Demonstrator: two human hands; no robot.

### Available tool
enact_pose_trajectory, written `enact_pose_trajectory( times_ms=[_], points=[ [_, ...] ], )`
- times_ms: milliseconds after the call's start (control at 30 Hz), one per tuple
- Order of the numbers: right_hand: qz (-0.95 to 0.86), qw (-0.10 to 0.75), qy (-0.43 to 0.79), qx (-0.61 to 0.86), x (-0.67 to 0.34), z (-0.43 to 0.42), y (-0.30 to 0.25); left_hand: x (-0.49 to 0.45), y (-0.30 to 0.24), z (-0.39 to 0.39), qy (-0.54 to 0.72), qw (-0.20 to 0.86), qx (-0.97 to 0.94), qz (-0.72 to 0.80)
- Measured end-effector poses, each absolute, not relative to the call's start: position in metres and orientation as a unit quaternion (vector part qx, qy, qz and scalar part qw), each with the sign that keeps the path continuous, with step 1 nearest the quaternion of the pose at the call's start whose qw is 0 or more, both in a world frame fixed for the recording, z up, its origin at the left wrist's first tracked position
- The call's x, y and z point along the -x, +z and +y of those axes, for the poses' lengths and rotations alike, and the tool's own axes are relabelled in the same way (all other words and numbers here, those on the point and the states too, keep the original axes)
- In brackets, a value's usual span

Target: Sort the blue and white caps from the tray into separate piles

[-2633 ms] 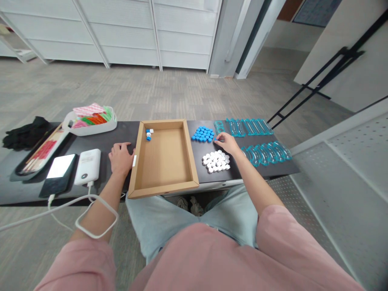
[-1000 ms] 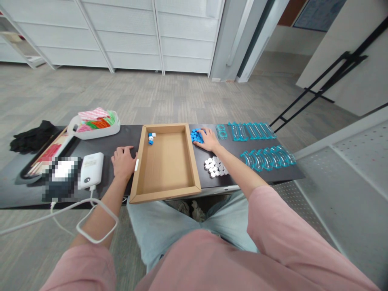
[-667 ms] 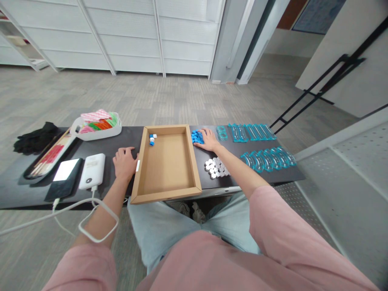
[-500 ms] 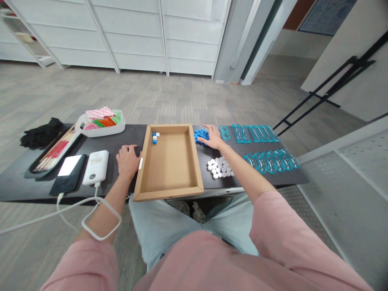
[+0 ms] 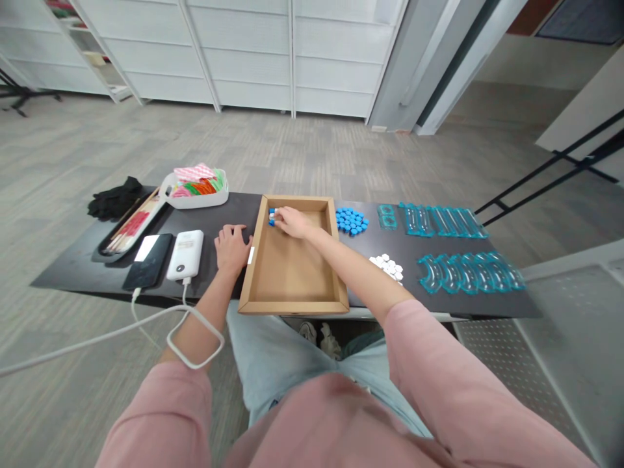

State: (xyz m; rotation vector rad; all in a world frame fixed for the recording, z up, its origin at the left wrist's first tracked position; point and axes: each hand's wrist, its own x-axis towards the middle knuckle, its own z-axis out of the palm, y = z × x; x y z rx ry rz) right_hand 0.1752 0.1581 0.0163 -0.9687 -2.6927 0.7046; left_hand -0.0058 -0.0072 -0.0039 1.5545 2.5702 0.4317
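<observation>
Inside the shallow cardboard box (image 5: 292,279), my right hand (image 5: 291,223) reaches to the far left corner. Its fingers are drawn together at a small group of blue and white blocks (image 5: 272,221), and whatever is between the fingertips is hidden. My left hand (image 5: 233,248) rests on the dark table just left of the box, its fingers spread and holding nothing. Right of the box lies a cluster of blue hexagonal blocks (image 5: 351,221). Nearer me, white hexagonal blocks (image 5: 387,267) are partly covered by my right forearm.
Clear teal-edged plastic pieces (image 5: 443,221) lie in rows at the right, with curved ones (image 5: 470,273) nearer me. Left are a white power bank (image 5: 185,255), a phone (image 5: 149,261), a tray of sticks (image 5: 129,231), a white basket (image 5: 199,200) and black cloth (image 5: 116,198). A white cable crosses my left forearm.
My right hand has moved left from the blue blocks into the box, to its far left corner. My left hand stays beside the box. The whole view has shifted a little.
</observation>
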Motion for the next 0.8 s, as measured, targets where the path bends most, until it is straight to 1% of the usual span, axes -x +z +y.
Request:
enact_pose_trajectory(
  times_ms=[100, 167, 367, 467, 567, 633, 733, 800],
  points=[
    [-0.903, 0.074, 0.241, 0.348, -0.154, 0.159, 0.011, 0.007, -0.006, -0.007, 0.142, 0.053, -0.514, 0.844],
    [-0.905, 0.073, 0.242, 0.343, -0.149, 0.161, 0.008, 0.008, -0.006, -0.007, 0.144, 0.053, -0.516, 0.843],
    [-0.939, 0.051, 0.239, 0.244, -0.147, 0.155, 0.007, 0.008, -0.005, -0.006, 0.144, 0.054, -0.515, 0.843],
    [-0.938, 0.073, 0.239, 0.241, -0.162, 0.151, 0.014, 0.007, -0.005, -0.005, 0.143, 0.049, -0.505, 0.850],
    [-0.929, 0.137, 0.251, 0.233, -0.203, 0.157, 0.028, 0.006, -0.005, -0.005, 0.136, 0.049, -0.505, 0.851],
    [-0.915, 0.180, 0.255, 0.254, -0.247, 0.167, 0.038, 0.007, -0.005, -0.005, 0.139, 0.048, -0.505, 0.851],
    [-0.888, 0.215, 0.231, 0.334, -0.329, 0.183, 0.046, 0.008, -0.006, -0.005, 0.143, 0.047, -0.506, 0.849],
    [-0.858, 0.226, 0.204, 0.413, -0.383, 0.188, 0.044, 0.008, -0.007, -0.005, 0.143, 0.046, -0.506, 0.849]
  ],
)
